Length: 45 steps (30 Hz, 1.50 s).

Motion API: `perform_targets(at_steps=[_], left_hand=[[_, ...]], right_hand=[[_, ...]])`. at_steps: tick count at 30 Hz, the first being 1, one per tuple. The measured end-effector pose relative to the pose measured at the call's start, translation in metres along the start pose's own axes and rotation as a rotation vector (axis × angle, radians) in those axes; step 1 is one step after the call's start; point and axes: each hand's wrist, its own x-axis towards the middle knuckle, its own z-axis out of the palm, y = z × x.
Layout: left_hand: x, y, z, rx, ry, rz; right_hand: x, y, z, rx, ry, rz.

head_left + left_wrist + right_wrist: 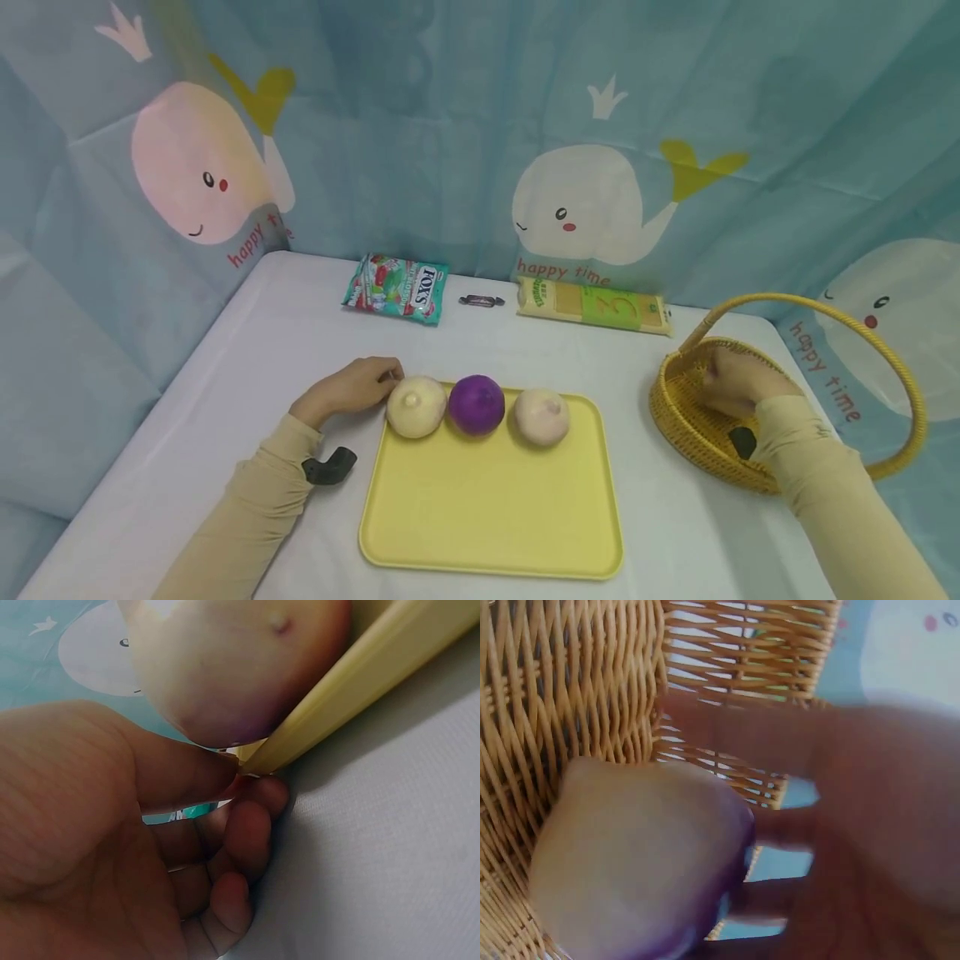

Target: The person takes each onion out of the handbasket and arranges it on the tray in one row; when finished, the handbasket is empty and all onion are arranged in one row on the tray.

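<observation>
At the far-left corner of the yellow tray (491, 508), my left hand (356, 385) pinches the rim between thumb and fingertips. A pale turnip-like vegetable (416, 407) sits right beside those fingers. A purple one (477, 405) and another pale one (542, 417) stand in a row along the tray's far edge. My right hand (738, 383) reaches down inside the wicker basket (693, 442). In the right wrist view, a pale and purple turnip-like vegetable (641, 855) lies in the basket; outstretched fingers pass behind its side, and the blurred thumb (727, 735) is apart from it.
Along the back of the white table lie a teal FOX'S candy bag (397, 288), a small dark wrapped sweet (482, 301) and a long yellow-green packet (595, 306). The basket's tall handle (896, 367) arches over my right forearm. A blue whale-print curtain (450, 150) hangs behind.
</observation>
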Motion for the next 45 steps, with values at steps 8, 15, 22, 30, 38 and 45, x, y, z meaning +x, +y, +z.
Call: perform_targets(at_steps=[8,15,22,30,38,45], left_hand=[[0.0,0.001,0.0,0.004,0.001,-0.001],[0.0,0.001,-0.001,0.008,0.009,0.003],[0.001,0.001,-0.003,-0.003,-0.002,-0.02],[0.001,0.002,-0.001,-0.003,-0.003,-0.01],[0.002,0.003,-0.002,-0.004,-0.005,-0.018],[0.002,0.002,-0.001,-0.008,-0.012,-0.027]], right_hand=[[-0.007,-0.002,0.0,0.009,0.055,-0.027],[-0.054,-0.039,0.002,0.062,0.368,-0.071],[-0.078,-0.091,0.038,0.065,0.659,-0.336],[-0.067,-0.114,0.087,0.072,0.707,-0.474],[-0.061,-0.115,0.106,0.131,0.781,-0.464],[-0.06,-0.116,0.123,0.158,0.643,-0.379]])
